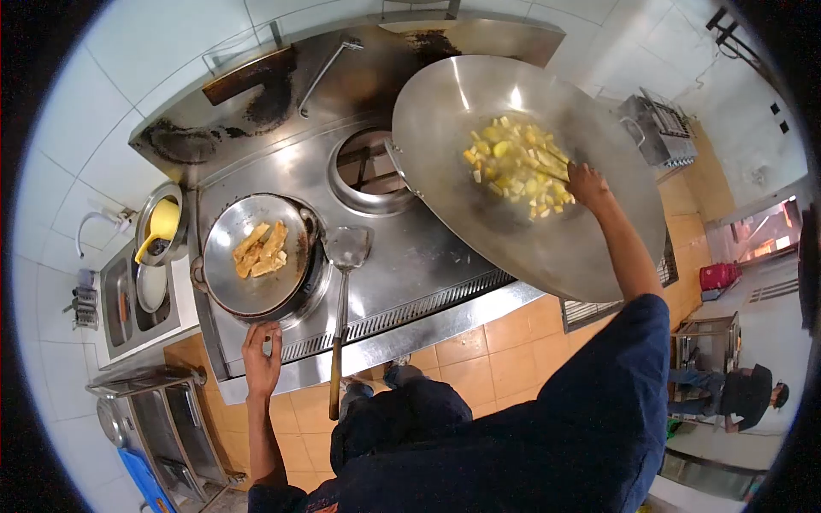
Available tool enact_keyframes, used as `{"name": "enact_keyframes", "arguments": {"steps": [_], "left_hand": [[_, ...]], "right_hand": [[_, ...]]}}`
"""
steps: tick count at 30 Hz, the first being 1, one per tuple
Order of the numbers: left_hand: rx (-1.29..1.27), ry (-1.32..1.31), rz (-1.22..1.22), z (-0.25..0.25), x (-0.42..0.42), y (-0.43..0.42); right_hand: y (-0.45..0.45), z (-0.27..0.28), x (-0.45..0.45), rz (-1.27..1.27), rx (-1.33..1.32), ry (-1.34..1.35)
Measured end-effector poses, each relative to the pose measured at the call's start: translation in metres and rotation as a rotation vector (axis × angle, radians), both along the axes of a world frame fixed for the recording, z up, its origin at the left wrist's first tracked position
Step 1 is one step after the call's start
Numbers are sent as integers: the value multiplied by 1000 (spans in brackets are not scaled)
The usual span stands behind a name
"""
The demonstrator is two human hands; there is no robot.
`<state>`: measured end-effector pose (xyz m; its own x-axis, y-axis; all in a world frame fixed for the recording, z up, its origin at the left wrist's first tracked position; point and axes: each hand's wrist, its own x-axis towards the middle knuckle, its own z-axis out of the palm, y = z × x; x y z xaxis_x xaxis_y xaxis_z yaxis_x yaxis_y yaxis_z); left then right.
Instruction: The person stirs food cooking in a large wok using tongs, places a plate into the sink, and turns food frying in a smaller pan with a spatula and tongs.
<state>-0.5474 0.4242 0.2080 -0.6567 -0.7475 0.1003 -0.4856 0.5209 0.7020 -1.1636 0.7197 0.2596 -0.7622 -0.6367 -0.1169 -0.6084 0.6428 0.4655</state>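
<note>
My right hand is closed around a thin, light brown, stick-like utensil that reaches into the large wok. Its far end is lost among the diced yellow and whitish pieces there, and a haze hangs over them. My left hand is at the stove's front edge with fingers and thumb apart, holding nothing. Just beyond it, a smaller two-handled wok sits on the left burner with golden-brown fried pieces in it. To its right, a long-handled wok spatula lies with its wooden handle over the front edge.
An uncovered burner ring is left of the large wok, and a tap rises behind. At left are a sink, a pot with a yellow ladle, and a metal rack. Another person stands far right.
</note>
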Motion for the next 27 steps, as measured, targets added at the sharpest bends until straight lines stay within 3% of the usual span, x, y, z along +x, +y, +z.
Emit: {"name": "enact_keyframes", "arguments": {"steps": [3,5,8,13,19,23,26,27], "left_hand": [[31,-32,5,-3,-8,0],[-8,-24,-2,-2,-11,-2],[39,-16,24,-9,-17,-1],[89,-16,45,-18,-24,1],[50,-19,47,1,-23,2],[13,-48,64,9,-21,2],[12,-53,56,4,-21,0],[12,-50,49,0,-23,-2]], "right_hand": [[39,27,13,50,220,-164],[71,35,33,111,213,-55],[97,49,48,81,431,-111],[110,-31,19,101,282,2],[15,-81,-52,14,182,-20],[-14,-72,-75,138,78,190],[-12,-23,-64,14,66,109],[15,-27,-74,152,-64,124]]}}
